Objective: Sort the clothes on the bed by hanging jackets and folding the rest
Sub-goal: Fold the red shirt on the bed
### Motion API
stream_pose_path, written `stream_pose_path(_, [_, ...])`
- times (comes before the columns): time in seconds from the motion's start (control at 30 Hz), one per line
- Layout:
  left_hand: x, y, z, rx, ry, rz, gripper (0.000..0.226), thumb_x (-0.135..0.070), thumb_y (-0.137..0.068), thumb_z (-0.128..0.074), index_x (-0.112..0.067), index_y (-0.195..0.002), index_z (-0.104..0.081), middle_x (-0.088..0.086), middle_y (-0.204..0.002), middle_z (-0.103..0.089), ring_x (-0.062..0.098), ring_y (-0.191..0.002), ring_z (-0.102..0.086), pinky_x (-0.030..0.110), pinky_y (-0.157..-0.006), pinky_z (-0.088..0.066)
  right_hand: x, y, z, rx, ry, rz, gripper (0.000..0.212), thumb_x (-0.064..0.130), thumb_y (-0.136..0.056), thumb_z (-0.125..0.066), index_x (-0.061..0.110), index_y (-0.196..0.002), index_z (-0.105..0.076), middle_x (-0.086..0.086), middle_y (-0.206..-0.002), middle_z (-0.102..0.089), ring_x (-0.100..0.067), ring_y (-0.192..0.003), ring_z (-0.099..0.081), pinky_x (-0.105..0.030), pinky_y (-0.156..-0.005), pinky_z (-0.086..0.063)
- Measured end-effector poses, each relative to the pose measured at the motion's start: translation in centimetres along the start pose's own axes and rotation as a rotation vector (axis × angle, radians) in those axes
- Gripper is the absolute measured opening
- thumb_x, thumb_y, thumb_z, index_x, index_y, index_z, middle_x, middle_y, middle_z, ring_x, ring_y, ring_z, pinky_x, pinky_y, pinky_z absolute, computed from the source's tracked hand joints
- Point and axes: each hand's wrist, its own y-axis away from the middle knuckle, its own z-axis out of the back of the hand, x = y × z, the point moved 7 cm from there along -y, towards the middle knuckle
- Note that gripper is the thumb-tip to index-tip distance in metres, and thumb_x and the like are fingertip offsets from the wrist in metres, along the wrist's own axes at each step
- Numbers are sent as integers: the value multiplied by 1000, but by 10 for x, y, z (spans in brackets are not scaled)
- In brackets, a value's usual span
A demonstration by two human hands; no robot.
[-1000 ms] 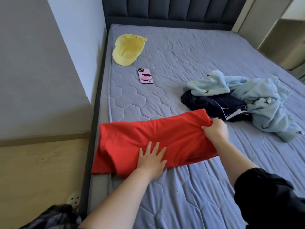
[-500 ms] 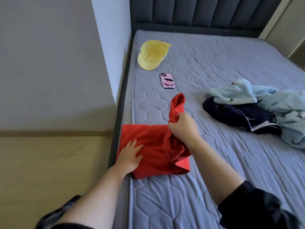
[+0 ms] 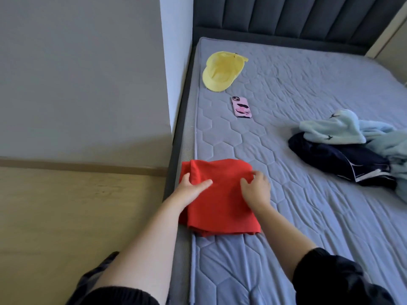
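A red garment (image 3: 222, 203) lies folded into a rough square on the grey mattress (image 3: 297, 89), at its left edge. My left hand (image 3: 191, 188) presses on the garment's left part with straight fingers, the thumb beside a raised fold. My right hand (image 3: 256, 188) rests at the garment's upper right edge, its fingers curled on the cloth there. To the right, a light blue fleece garment (image 3: 339, 130) lies crumpled over a dark navy garment with white trim (image 3: 343, 161).
A yellow cap (image 3: 222, 73) and a pink-cased phone (image 3: 241, 107) lie near the mattress's left side, toward the dark padded headboard (image 3: 286, 16). A grey wall (image 3: 77, 84) and wooden floor (image 3: 77, 216) border the bed on the left.
My right hand carried the garment's right half over to the left and laid it down, so the long red strip is now a square. My view shifted left.
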Motion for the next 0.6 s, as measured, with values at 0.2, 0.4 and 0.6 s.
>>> stream_pose_path(0.2, [-15,7,4,-211,-36,-162,76,-1,-81,-63,-24,-146,-33,1,-137,-53,20,-119,-54,24,-95,-40,-39,0,-24,149,-394,-243,54,35,-93,-58,1,-132,-42,-15,-128,-54,-25,-106,-54,-30,-86,-40])
stream_pose_path(0.4, [-8,1,26,-361,-210,-116,70,-6,-87,-53,-25,-149,-27,7,-138,-51,29,-122,-52,28,-93,-38,-28,7,-32,59,-311,-51,57,30,-91,-59,11,-139,-36,-10,-134,-53,-26,-118,-53,-29,-89,-37])
stream_pose_path(0.6, [45,-10,26,-364,-426,159,36,-21,-94,-53,-8,-127,-45,15,-129,-53,35,-119,-51,42,-95,-44,-44,2,-43,346,-454,-311,52,41,-85,-67,6,-122,-58,-8,-108,-68,-21,-93,-64,-29,-76,-47])
